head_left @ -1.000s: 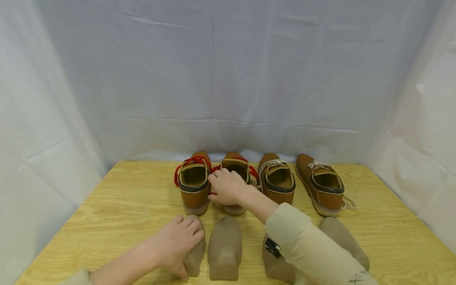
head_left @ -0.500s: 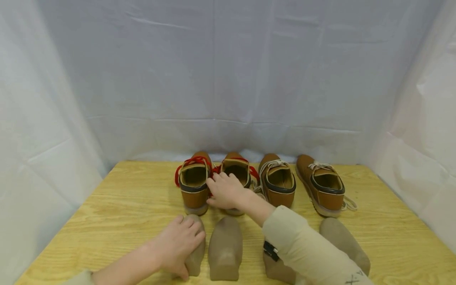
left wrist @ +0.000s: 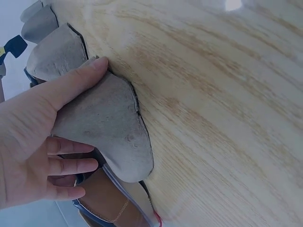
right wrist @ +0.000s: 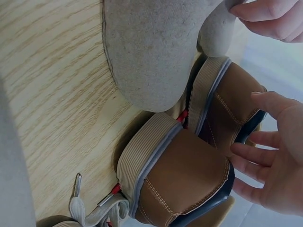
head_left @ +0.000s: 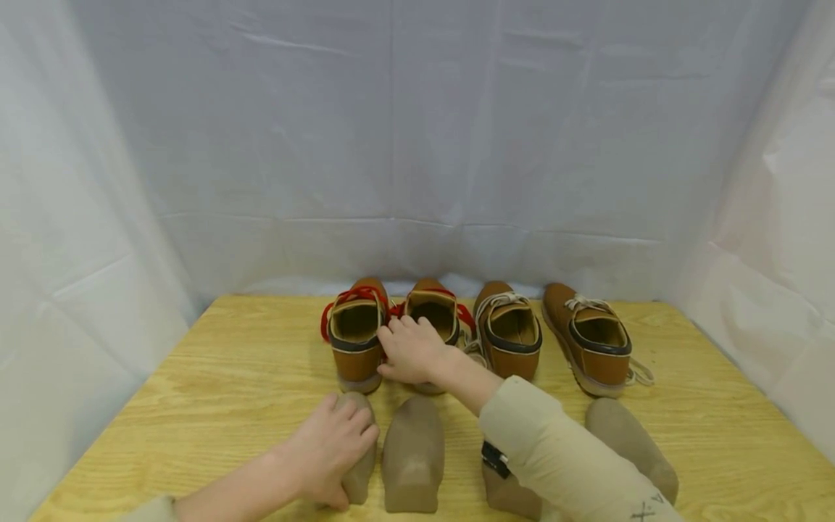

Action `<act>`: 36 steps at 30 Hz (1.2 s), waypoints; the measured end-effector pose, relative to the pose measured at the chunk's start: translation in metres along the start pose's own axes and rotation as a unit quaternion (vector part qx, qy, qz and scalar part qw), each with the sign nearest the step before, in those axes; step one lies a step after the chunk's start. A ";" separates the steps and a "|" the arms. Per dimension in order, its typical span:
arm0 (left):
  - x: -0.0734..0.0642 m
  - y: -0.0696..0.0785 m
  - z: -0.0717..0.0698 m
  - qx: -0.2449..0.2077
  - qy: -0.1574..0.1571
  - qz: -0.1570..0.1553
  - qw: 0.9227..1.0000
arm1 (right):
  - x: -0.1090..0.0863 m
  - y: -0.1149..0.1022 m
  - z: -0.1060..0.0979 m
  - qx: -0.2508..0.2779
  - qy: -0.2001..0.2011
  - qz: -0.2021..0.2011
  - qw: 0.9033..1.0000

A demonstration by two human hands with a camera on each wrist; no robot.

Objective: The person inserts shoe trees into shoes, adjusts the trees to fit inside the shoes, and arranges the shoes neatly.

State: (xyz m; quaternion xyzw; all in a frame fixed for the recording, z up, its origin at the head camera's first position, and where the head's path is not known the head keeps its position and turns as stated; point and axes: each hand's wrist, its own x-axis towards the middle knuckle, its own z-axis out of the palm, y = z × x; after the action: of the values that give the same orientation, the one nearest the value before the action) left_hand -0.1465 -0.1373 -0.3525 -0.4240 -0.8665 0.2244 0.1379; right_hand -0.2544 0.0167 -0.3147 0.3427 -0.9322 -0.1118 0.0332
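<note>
My left hand (head_left: 334,451) grips the leftmost grey-brown moulded shoe insert (left wrist: 106,120) on the table. In the left wrist view its thumb lies along one side and the fingers along the other. Over the second shoe (right wrist: 182,170), a brown one with red laces, my right hand (head_left: 412,351) hovers with loosely bent fingers and holds nothing. In the right wrist view its fingertips are right at the dark padded collars, with the thumb at the leftmost brown shoe (head_left: 355,355), also red-laced. The hand hides part of the second shoe in the head view.
Two brown shoes with beige laces, one straight (head_left: 514,355) and one angled (head_left: 596,362), stand further right. Before the row lie another insert (head_left: 413,460), one partly under my right sleeve (head_left: 567,449), and an angled one (head_left: 626,442). White sheeting (head_left: 417,145) surrounds the wooden table.
My right hand has drawn back slightly toward me over the second shoe, then stayed almost still. The left hand has barely moved on its insert; the shoes stand as before.
</note>
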 end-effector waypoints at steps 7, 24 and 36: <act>-0.001 0.003 -0.003 0.022 -0.006 0.016 1.000 | -0.001 0.000 -0.003 0.007 -0.007 0.003 1.000; -0.010 -0.004 -0.017 -0.078 0.012 -0.020 0.997 | -0.001 0.001 -0.004 0.010 -0.008 -0.001 1.000; -0.013 -0.005 -0.022 -0.088 0.030 -0.042 0.995 | -0.002 0.002 -0.002 -0.001 -0.003 0.000 1.000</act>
State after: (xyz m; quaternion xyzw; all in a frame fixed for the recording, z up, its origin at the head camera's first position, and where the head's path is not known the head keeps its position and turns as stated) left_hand -0.1330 -0.1445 -0.3317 -0.4039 -0.8956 0.1286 0.1350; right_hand -0.2538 0.0186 -0.3124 0.3421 -0.9322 -0.1140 0.0311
